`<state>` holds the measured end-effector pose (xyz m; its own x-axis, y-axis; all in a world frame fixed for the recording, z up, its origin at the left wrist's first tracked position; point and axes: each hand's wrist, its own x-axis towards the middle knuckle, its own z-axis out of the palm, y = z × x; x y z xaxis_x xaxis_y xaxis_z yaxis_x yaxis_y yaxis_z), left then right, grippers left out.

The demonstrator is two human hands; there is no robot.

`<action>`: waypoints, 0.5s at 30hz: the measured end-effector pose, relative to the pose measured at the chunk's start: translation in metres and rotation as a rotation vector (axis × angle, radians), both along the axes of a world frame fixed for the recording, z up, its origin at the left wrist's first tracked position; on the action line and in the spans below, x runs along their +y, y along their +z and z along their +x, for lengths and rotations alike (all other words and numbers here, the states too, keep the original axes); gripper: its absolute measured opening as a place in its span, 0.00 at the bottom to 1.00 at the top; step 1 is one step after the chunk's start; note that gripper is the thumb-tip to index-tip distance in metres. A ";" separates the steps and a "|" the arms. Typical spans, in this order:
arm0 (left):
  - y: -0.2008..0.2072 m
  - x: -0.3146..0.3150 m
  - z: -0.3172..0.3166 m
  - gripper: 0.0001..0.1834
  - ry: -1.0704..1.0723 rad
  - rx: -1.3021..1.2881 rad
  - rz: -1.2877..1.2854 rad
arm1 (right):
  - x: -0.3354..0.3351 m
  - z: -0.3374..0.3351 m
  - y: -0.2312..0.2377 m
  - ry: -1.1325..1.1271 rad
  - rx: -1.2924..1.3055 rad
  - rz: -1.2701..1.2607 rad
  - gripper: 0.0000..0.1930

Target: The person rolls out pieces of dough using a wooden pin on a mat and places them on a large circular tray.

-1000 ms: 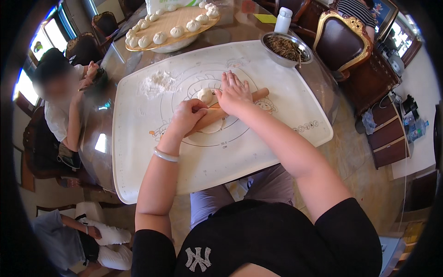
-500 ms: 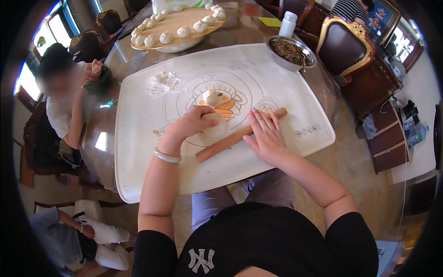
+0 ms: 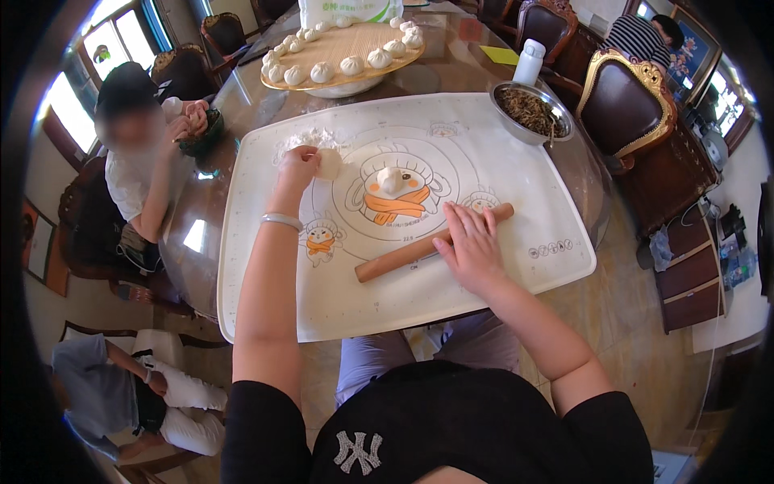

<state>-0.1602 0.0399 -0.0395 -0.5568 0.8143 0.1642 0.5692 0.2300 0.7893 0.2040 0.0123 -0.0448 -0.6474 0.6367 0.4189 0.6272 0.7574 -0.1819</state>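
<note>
My left hand (image 3: 299, 164) pinches a flat round dough wrapper (image 3: 329, 164) by its edge, at the near side of a patch of loose white flour (image 3: 324, 138). With fingers stretched out, my right hand (image 3: 472, 239) lies flat over the right part of a wooden rolling pin (image 3: 395, 261), touching it without wrapping round it. The pin slants across the near half of a white kneading mat (image 3: 484, 291) printed with cartoon figures. Small lumps of dough (image 3: 390, 180) sit on the central cartoon, between my hands.
Beyond the mat, a round woven tray (image 3: 347, 50) carries several pleated buns (image 3: 352, 65). A metal bowl of dark filling (image 3: 528, 114) stands at the far right, beside a white bottle (image 3: 529, 62). On the left, a seated person (image 3: 133, 173) handles something over a dark green bowl (image 3: 201, 137).
My left hand has carried the wrapper from beside the rolling pin to the flour, up and left. My right hand stays on the pin. The view has shifted slightly.
</note>
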 end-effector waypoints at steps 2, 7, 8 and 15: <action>0.003 0.004 0.007 0.15 0.112 0.657 -0.062 | 0.001 0.002 0.000 -0.009 0.011 0.009 0.29; -0.022 -0.005 0.021 0.23 -0.220 0.760 -0.018 | 0.000 0.000 0.000 0.002 0.037 0.022 0.28; -0.028 -0.012 0.023 0.26 -0.241 0.736 -0.073 | 0.000 0.001 0.000 0.003 0.038 0.025 0.28; -0.016 -0.092 0.086 0.32 -0.513 0.705 -0.240 | -0.001 0.002 -0.002 0.011 0.058 0.042 0.28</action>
